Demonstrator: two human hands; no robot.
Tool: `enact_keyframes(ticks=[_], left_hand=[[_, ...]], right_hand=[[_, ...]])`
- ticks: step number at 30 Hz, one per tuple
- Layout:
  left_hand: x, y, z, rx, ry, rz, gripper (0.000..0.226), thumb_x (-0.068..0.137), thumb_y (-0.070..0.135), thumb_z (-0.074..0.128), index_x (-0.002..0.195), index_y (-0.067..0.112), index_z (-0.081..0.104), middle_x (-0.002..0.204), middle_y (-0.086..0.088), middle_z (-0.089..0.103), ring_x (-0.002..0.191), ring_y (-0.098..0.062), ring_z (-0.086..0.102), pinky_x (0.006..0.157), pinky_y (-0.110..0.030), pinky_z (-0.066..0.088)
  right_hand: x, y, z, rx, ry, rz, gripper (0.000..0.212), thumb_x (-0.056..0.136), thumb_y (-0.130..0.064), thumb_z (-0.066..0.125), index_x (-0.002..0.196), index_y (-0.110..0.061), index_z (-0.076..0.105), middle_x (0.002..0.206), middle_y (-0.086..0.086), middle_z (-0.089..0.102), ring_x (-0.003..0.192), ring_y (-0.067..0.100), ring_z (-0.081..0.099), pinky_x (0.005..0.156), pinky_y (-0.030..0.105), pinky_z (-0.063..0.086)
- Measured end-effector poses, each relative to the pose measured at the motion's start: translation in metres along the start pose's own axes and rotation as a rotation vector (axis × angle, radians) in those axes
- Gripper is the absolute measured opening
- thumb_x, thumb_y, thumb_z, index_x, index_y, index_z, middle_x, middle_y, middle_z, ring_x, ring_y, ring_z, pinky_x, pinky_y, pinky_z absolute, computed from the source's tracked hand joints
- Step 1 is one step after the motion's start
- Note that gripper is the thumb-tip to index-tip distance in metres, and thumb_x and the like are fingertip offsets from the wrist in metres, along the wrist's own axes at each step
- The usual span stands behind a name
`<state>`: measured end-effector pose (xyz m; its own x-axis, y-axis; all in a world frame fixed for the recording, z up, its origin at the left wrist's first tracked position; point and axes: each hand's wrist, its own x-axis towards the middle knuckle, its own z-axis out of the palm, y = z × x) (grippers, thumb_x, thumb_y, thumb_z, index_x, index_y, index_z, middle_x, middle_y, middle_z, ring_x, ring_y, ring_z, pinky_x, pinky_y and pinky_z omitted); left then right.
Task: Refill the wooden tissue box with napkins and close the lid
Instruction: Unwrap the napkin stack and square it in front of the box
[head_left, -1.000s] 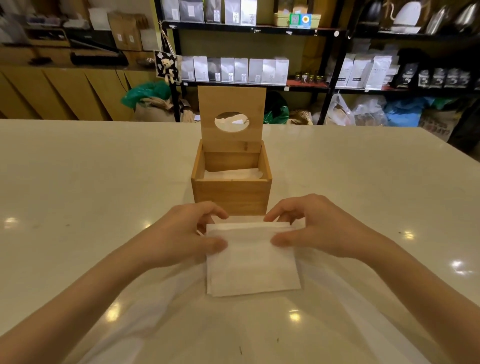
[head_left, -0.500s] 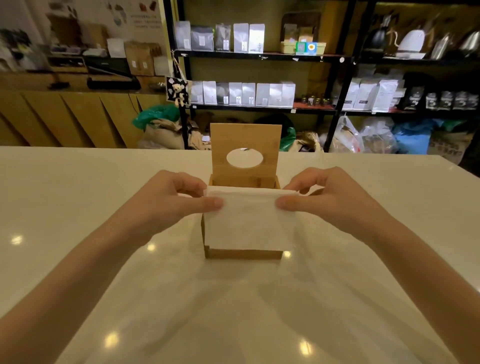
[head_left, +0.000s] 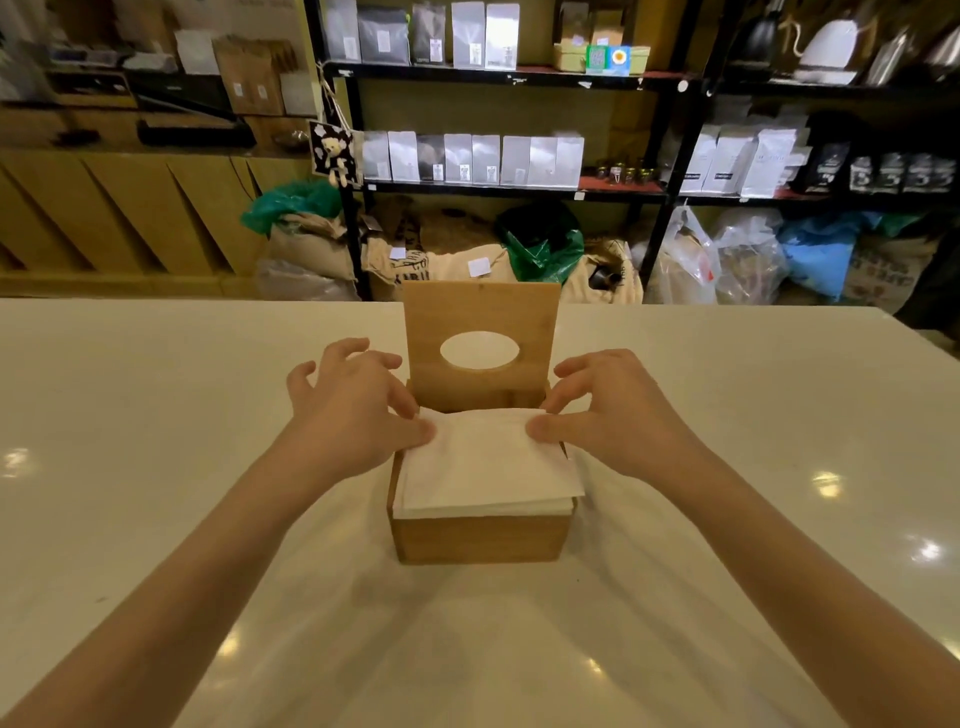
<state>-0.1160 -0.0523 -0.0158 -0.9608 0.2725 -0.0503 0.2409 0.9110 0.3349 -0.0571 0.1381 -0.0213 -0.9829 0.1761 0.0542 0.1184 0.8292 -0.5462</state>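
Observation:
The wooden tissue box (head_left: 478, 538) stands on the white counter in front of me. Its lid (head_left: 480, 317), with an oval hole, is upright at the back. A stack of white napkins (head_left: 488, 467) lies across the box's open top, and its near right corner sticks out over the rim. My left hand (head_left: 353, 410) pinches the stack's far left edge between thumb and fingers. On the far right edge my right hand (head_left: 618, 415) does the same. The inside of the box is hidden under the napkins.
The white counter (head_left: 156, 441) spreads wide on both sides of the box. Behind its far edge stand black shelves (head_left: 498, 75) with bags and pouches, and sacks (head_left: 311, 254) on the floor.
Both hands lifted the napkin stack off the counter, carried it up and forward over the box, and lowered it onto the open top. The camera tilted up.

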Motion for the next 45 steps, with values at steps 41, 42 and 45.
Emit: enact_keyframes(ticks=[41, 42, 45], left_hand=[[-0.011, 0.007, 0.035, 0.305, -0.119, 0.026, 0.050, 0.092, 0.037, 0.018, 0.106, 0.029, 0.065, 0.157, -0.005, 0.003, 0.140, -0.032, -0.022, 0.105, -0.063, -0.016], [-0.012, 0.008, 0.035, 0.327, -0.105, 0.033, 0.051, 0.092, 0.037, 0.018, 0.104, 0.028, 0.066, 0.157, -0.005, 0.004, 0.140, -0.032, -0.022, 0.104, -0.064, -0.016], [-0.012, 0.008, 0.036, 0.327, -0.094, 0.034, 0.051, 0.091, 0.037, 0.019, 0.096, 0.026, 0.068, 0.157, -0.004, 0.006, 0.141, -0.030, -0.019, 0.104, -0.064, -0.018]], right_hand=[[0.002, -0.016, 0.025, -0.391, -0.344, 0.151, 0.036, 0.090, -0.018, 0.038, 0.114, -0.029, 0.062, 0.146, 0.004, 0.035, 0.142, 0.036, 0.000, 0.108, 0.066, -0.003], [0.002, -0.017, 0.026, -0.424, -0.345, 0.161, 0.036, 0.089, -0.018, 0.038, 0.116, -0.027, 0.061, 0.146, 0.004, 0.035, 0.142, 0.036, 0.000, 0.107, 0.067, -0.003], [0.001, -0.019, 0.028, -0.476, -0.341, 0.171, 0.036, 0.089, -0.018, 0.038, 0.118, -0.025, 0.059, 0.145, 0.005, 0.035, 0.142, 0.037, 0.000, 0.106, 0.068, -0.004]])
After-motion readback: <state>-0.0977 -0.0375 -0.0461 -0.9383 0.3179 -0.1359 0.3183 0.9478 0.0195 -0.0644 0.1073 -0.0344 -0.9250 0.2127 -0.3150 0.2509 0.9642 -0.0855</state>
